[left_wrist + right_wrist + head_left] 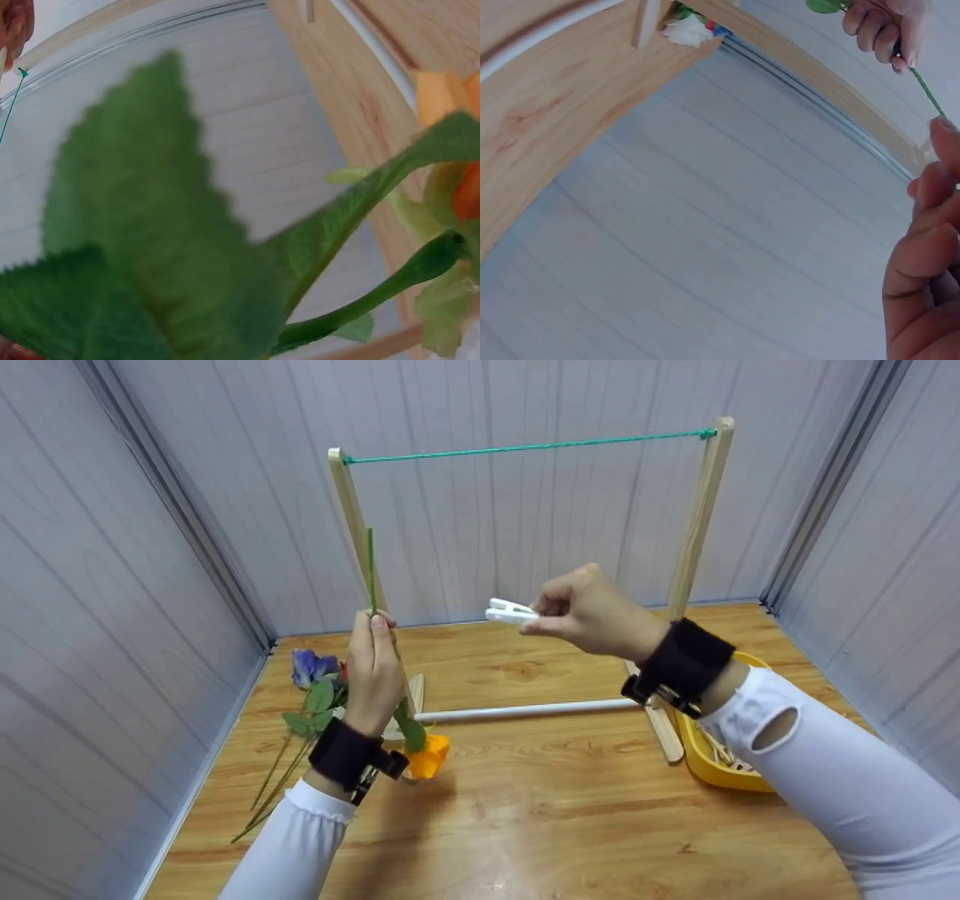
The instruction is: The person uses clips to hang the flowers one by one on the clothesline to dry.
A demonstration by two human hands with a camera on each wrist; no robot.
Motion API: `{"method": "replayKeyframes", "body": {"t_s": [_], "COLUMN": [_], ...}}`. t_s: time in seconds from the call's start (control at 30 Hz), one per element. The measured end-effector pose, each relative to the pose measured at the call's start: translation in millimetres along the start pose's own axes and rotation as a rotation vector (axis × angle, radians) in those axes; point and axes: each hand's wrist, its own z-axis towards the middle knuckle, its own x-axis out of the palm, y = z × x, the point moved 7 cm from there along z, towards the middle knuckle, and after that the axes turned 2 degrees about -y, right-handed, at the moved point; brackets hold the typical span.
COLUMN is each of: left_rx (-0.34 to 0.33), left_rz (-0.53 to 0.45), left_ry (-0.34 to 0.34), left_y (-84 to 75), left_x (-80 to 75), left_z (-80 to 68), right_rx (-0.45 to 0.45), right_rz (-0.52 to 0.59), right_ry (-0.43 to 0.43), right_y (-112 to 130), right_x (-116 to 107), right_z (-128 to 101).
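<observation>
My left hand (373, 675) grips the green stem (370, 562) of an orange artificial flower, its cut end pointing up. The orange bloom (427, 757) hangs head down below the wrist, and its leaves (150, 210) fill much of the left wrist view. Between thumb and fingers, my right hand (600, 611) pinches a white clothespin (510, 612), with the tip toward the left. Both hands are in the air, apart from each other, below a green cord (525, 448). In the right wrist view my right fingers (926, 255) hide most of the clothespin.
Wooden posts (705, 510) hold the cord, with a white rod (525, 710) joining them low down. On the left of the table lie a purple flower (311, 667) and other stems. A yellow basket (720, 780) with small items stands at right, partly behind my right arm.
</observation>
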Motion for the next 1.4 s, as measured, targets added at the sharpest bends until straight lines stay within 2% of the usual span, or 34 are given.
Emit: {"method": "replayKeyframes", "body": {"t_s": [0.2,0.37,0.5,0.73,0.97,1.17,1.4], "left_rx": [0.006,0.001,-0.008,-0.025,-0.050,-0.061,-0.101], "left_rz": [-0.054,-0.132,-0.158,-0.184,-0.179,-0.144,-0.151], "left_ry": [0.011,0.016,0.019,0.023,0.033,0.034,0.040], "left_y": [-7.2,-11.7,-15.7,-20.7,-19.4,-20.3,-17.2], "left_x": [14.4,24.9,30.5,37.5,44.3,49.2,54.2], "left_z": [18.2,34.9,46.2,63.3,73.4,77.8,82.1], "right_rx": [0.098,0.113,0.097,0.047,0.026,0.019,0.041], "right_rz": [0.067,0.120,0.130,0.035,-0.074,-0.134,-0.159], "right_ry": [-0.023,-0.051,-0.093,-0.175,-0.247,-0.255,-0.263], "right_y": [7.8,15.1,20.2,28.3,39.1,50.3,55.9], "right_x": [-9.4,-19.4,-27.6,-37.7,-42.2,-41.7,-36.8], "right_z": [33.3,61.3,81.0,106.1,126.0,142.3,157.1]}}
